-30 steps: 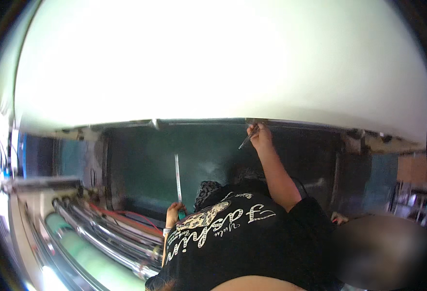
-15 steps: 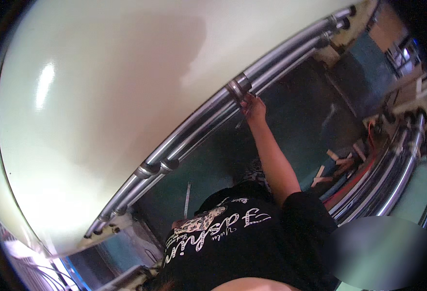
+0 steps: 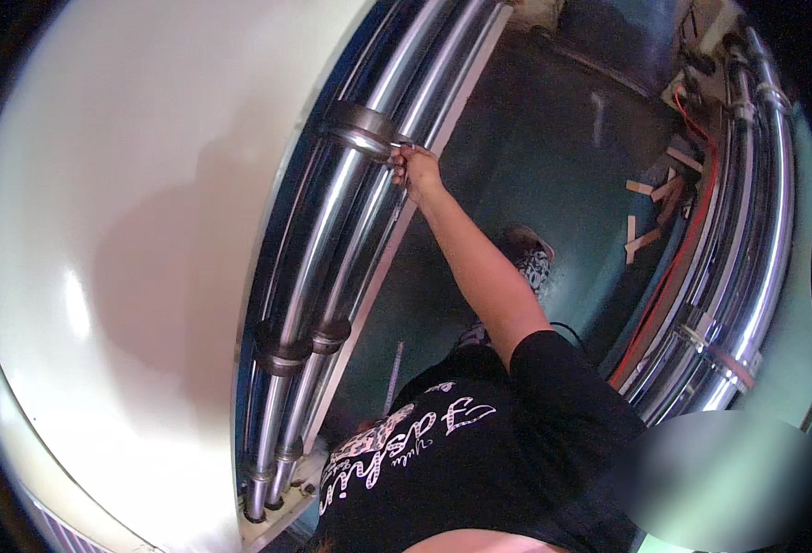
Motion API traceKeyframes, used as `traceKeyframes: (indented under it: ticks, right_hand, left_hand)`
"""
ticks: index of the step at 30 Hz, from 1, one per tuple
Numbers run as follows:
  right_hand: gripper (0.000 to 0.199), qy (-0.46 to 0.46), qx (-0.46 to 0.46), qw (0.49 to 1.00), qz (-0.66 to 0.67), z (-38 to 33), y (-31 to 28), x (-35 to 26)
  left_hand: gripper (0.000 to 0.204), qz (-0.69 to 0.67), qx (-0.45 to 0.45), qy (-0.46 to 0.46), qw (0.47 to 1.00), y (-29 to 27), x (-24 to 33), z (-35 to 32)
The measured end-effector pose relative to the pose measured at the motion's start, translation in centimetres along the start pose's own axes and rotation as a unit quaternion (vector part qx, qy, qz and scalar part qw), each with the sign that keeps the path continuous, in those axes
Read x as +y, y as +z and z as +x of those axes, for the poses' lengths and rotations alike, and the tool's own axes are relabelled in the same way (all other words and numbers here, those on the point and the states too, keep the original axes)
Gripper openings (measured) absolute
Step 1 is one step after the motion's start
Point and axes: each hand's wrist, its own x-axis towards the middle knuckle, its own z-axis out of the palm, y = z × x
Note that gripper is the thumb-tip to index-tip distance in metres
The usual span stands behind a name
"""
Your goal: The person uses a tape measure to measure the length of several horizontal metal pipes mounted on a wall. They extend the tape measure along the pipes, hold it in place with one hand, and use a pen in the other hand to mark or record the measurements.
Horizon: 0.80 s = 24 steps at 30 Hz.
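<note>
My right hand (image 3: pixel 417 171), at the end of an outstretched bare arm, is closed at the side of a dark metal collar (image 3: pixel 361 129). This collar sits around a shiny metal rod (image 3: pixel 327 217). A small bright piece shows by my fingertips, but what they pinch is too small to make out. A second polished rod (image 3: pixel 355 241) runs alongside, close under my hand. Nearer to me, two more dark collars, one (image 3: pixel 282 354) on the first rod and one (image 3: pixel 331 334) on the second, sit side by side. My left hand is not visible.
A large smooth cream panel (image 3: pixel 138 184) fills the left side. Right of the dark green floor (image 3: pixel 576 138) lie wood offcuts (image 3: pixel 644 241) and a red cable (image 3: pixel 701 207), beside another set of shiny rods (image 3: pixel 764 230). A thin pale strip (image 3: pixel 394 378) shows near my shirt.
The view has turned, so the rods now stand steeper and the panel has shifted left. My right hand stays at the same collar, its fingers still closed.
</note>
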Motion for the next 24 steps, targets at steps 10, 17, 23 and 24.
traceKeyframes:
  ticks: [10, 17, 23, 24]
  right_hand:
    - [0.021, 0.052, 0.028, 0.995, -0.084, 0.9, 0.4, -1.6]
    - [0.026, 0.087, 0.011, 0.985, -0.146, 0.8, 0.9, -3.5]
    - [0.024, 0.125, 0.017, 0.976, -0.178, -1.3, 2.3, -5.0]
    - [0.024, 0.130, 0.021, 0.972, -0.194, -1.7, 2.6, -5.1]
  left_hand:
    - [0.020, 0.073, -0.019, 0.022, 0.997, -0.8, 0.9, 1.2]
    - [0.022, 0.111, -0.027, 0.039, 0.993, -0.6, 2.9, 2.0]
    - [0.023, 0.125, -0.034, 0.059, 0.990, 1.0, 3.6, 3.3]
    - [0.023, 0.126, -0.036, 0.063, 0.989, 1.5, 3.6, 3.4]
